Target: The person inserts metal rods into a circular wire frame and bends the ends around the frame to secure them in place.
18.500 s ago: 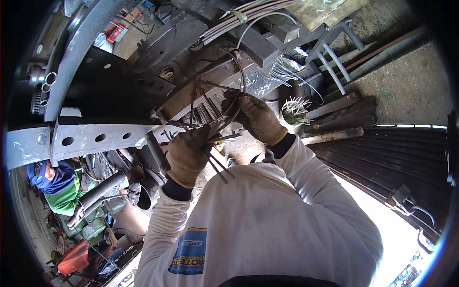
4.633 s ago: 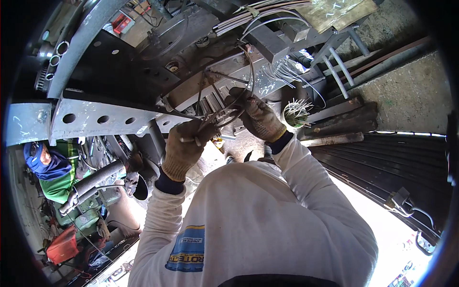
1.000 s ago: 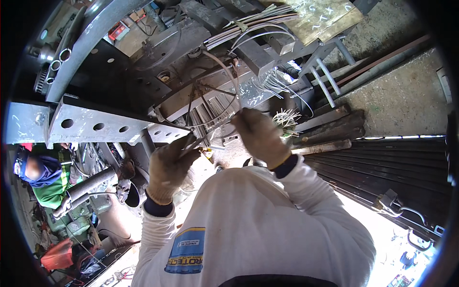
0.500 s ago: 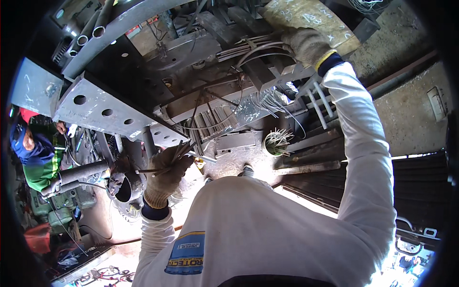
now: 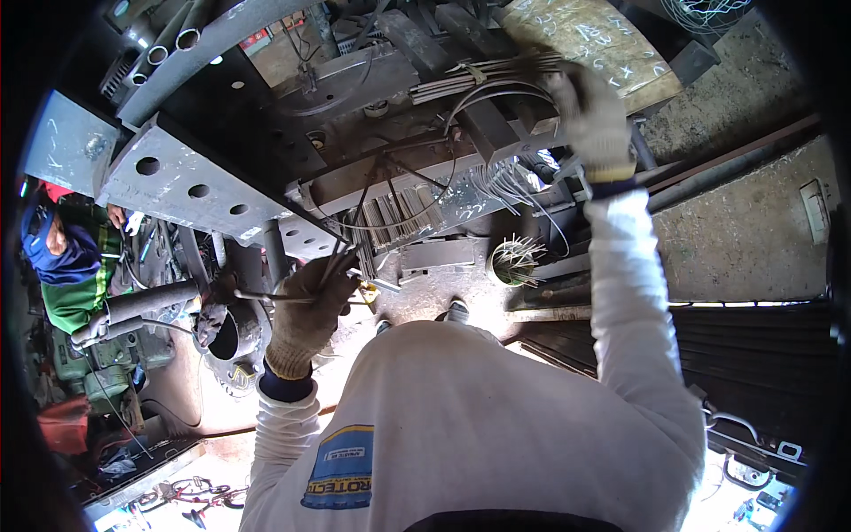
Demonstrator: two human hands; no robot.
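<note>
My left hand (image 5: pixel 308 324), in a knitted work glove, is closed round several thin metal rods (image 5: pixel 259 296). Some of them stick out to the left, others point up past the fingers. At the upper right is my gloved right hand (image 5: pixel 592 120), smeared by motion. Its fingers hang by the right end of a tied bundle of thin metal rods (image 5: pixel 456 84) and a dark curved rod or cable (image 5: pixel 461 108). Whether that hand grips anything cannot be made out.
A long steel beam with round holes (image 5: pixel 217 188) spans the left. A container of thin rods (image 5: pixel 514 262) stands on the floor near my feet. Beyond my right hand lies a board with chalk marks (image 5: pixel 589 40). Another person (image 5: pixel 71 257) is at far left.
My right hand has drawn back toward me from the rod bundle and its forearm has swung inward. The left hand still holds its rods, now tilted a little differently. The whole view has shifted slightly.
</note>
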